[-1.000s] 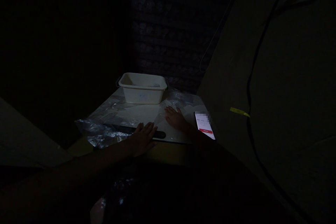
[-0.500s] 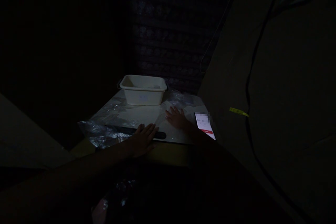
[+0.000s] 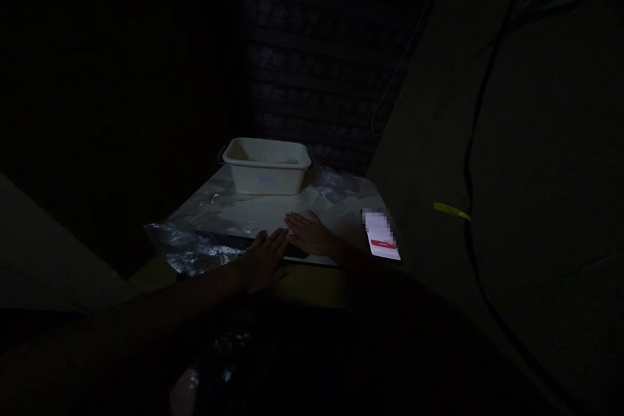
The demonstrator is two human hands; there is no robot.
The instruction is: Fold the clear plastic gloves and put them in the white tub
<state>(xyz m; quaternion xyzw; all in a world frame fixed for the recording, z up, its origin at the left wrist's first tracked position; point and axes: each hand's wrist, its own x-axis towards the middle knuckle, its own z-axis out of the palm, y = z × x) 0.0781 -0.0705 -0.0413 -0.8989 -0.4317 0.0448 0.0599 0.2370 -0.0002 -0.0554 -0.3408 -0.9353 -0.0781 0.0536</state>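
In dim light, my left hand (image 3: 266, 259) lies flat at the front edge of a small pale table (image 3: 336, 211), fingers stretched over a dark strip (image 3: 221, 238) along that edge. My right hand (image 3: 308, 233) is also flat, its fingers pointing left and close to my left fingertips; whether they touch I cannot tell. It covers the right end of the dark strip. Neither hand grips anything. Clear plastic sheeting (image 3: 195, 250) hangs over the table's left front corner. Behind my hands stands a white tub (image 3: 267, 179) with contents I cannot make out.
A lit phone (image 3: 383, 234) lies at the table's right edge. Crumpled clear plastic (image 3: 334, 181) sits behind it, beside the tub. On the right wall a dark cable (image 3: 470, 169) runs down, with a yellow tag (image 3: 451, 211) on it.
My right hand has moved left and nearer, from the middle of the tabletop onto the dark strip's right end beside my left hand. My left hand has stayed in place.
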